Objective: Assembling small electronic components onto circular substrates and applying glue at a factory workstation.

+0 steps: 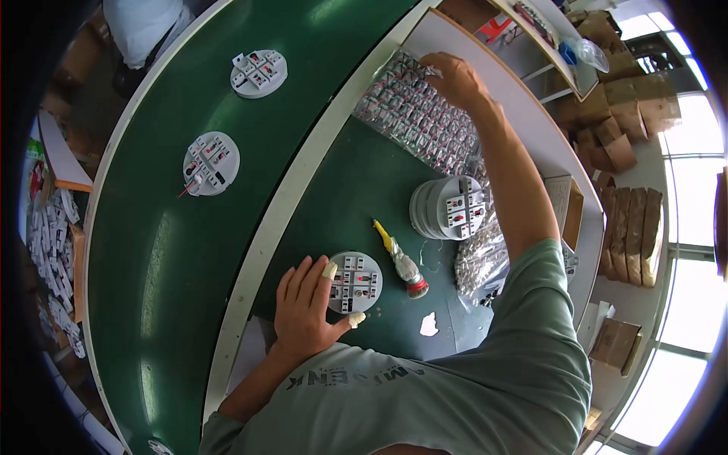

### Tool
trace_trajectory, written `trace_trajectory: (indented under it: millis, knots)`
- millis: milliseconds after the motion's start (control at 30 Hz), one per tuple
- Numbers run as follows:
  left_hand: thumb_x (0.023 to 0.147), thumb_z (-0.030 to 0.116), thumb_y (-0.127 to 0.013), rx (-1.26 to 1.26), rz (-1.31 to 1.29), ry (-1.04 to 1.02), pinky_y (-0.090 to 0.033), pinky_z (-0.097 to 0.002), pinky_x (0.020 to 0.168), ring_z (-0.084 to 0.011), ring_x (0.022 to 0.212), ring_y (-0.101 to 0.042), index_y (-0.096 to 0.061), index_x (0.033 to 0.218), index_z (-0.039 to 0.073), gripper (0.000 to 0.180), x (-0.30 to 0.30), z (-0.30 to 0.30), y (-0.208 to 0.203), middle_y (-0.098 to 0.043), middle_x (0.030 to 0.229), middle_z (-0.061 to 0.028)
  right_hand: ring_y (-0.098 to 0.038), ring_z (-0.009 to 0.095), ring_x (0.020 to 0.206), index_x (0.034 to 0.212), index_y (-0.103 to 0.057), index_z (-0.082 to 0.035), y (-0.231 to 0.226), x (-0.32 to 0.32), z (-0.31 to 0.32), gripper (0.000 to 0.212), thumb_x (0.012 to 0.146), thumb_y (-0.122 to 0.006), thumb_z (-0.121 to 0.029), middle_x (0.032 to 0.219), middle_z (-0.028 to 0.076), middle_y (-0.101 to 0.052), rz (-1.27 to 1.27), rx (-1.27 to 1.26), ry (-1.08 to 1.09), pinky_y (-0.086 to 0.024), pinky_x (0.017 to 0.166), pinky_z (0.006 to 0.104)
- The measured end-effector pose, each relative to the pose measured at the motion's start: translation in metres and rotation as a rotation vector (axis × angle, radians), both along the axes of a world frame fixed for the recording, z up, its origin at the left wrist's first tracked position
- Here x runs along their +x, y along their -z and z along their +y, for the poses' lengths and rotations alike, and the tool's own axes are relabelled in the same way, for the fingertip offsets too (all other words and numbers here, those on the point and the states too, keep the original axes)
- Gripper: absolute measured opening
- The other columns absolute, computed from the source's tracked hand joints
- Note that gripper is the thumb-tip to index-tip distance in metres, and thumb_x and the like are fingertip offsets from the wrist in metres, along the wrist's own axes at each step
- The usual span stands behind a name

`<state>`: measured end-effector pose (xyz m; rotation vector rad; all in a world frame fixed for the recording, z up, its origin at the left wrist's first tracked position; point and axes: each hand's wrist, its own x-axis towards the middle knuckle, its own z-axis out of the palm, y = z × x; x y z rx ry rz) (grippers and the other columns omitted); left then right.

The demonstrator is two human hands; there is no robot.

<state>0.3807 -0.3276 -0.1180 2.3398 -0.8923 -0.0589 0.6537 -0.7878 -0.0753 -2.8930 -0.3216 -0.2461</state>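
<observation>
My left hand (305, 309) lies at the left edge of a round light-grey fixture (362, 274) with small white, black and red parts set in its slots. Its thumb and index finger, both wrapped in pale tape, hold the rim; the other fingers stretch out over the bench. My right hand (455, 80) reaches to the far end of a clear plastic tray (425, 114) filled with rows of small metallic and red parts. Its fingertips are pinched together; whatever is between them is too small to make out. A yellow-tipped tool with a wrapped handle (406, 265) lies right of the fixture.
A stack of round fixtures (447, 208) stands under my right forearm, beside a clear bag of small metal parts (481, 262). A white scrap (429, 324) lies nearer me. Two more loaded fixtures sit on the green belt (174, 265) at left. A raised board (523, 98) borders the bench.
</observation>
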Motion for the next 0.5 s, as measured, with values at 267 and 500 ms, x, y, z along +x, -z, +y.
trace_trajectory:
  millis: [267, 500]
  knots:
    - [0.075, 0.055, -0.094, -0.011, -0.024, -0.018, -0.037, -0.0591, 0.124, -0.0427, 0.147, -0.053, -0.053, 0.151, -0.004, 0.104, -0.002, -0.001, 0.003, -0.058, 0.157, -0.0219, -0.078, 0.030, 0.103, 0.123, -0.075, -0.007, -0.006, 0.000, -0.007, 0.032, 0.093, -0.082, -0.014, 0.109, 0.014, -0.080, 0.065, 0.040, -0.058, -0.061, 0.091, 0.0429]
    - [0.075, 0.058, -0.092, -0.032, -0.058, -0.019, -0.039, -0.0591, 0.123, -0.0428, 0.145, -0.055, -0.053, 0.151, -0.003, 0.106, -0.002, -0.001, 0.004, -0.059, 0.154, -0.0215, -0.078, 0.022, 0.090, 0.115, -0.075, -0.003, -0.069, -0.079, 0.028, 0.023, 0.096, -0.081, -0.014, 0.098, 0.012, -0.080, 0.194, 0.118, 0.021, -0.062, 0.083, 0.0380]
